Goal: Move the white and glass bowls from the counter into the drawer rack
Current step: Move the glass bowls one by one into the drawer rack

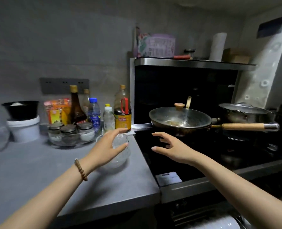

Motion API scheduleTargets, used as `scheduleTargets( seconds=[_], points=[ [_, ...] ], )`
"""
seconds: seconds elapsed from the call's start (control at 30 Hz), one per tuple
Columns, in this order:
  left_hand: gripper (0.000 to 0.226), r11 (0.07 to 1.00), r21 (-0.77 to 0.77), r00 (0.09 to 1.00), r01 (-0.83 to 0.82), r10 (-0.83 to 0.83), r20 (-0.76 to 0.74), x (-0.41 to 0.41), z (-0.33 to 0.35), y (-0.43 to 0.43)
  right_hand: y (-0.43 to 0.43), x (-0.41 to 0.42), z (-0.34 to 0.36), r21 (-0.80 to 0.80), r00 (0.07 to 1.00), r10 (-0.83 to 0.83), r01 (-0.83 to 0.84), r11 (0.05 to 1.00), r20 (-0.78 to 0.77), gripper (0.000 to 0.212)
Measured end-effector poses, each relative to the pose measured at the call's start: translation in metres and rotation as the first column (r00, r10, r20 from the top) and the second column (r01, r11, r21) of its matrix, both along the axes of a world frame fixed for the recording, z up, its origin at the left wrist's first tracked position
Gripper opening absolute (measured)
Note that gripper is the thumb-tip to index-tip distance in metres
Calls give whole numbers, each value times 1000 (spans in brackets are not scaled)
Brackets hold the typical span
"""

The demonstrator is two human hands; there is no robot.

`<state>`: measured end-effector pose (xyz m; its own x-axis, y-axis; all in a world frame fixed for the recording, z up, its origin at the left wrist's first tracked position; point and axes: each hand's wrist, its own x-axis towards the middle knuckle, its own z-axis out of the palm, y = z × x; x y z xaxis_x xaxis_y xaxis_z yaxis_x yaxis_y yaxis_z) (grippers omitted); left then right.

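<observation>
grasping the glass bowl at its rim, the left hand curls thumb and fingers round it on the grey counter. at 3 o'clock of the bowl, the right hand hovers released, fingers spread, above the black stove. a lidded wok sits at 1 o'clock.

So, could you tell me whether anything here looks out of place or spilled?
Nothing looks spilled or broken. One oddity: a brass handle pokes up at the far edge of the wok lid, so the lid may not sit flush.
</observation>
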<state>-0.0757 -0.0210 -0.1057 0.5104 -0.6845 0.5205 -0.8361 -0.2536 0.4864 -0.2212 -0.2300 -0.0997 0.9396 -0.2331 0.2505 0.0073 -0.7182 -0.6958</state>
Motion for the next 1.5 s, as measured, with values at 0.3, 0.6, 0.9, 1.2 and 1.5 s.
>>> scheduleTargets(
  seconds=[0.3,0.6,0.9,1.2,1.5],
  points=[
    [72,984,28,956,-176,178,-235,59,-41,36,38,81,-15,61,997,70,-68,996,-40,62],
    [87,986,10,918,-164,156,-365,70,-55,22,43,115,-35,69,996,79,-76,995,-42,55],
    [52,974,-111,915,-199,144,-378,74,-64,18,35,121,-49,44,999,39,-41,998,27,37],
    [55,937,-285,930,-203,94,-354,66,-39,11,37,109,-20,5,987,73,-74,997,140,37],
    [44,930,-366,798,-15,-210,-565,0,0,-28,15,23,37,-76,983,165,-159,984,83,18]
  ],
)
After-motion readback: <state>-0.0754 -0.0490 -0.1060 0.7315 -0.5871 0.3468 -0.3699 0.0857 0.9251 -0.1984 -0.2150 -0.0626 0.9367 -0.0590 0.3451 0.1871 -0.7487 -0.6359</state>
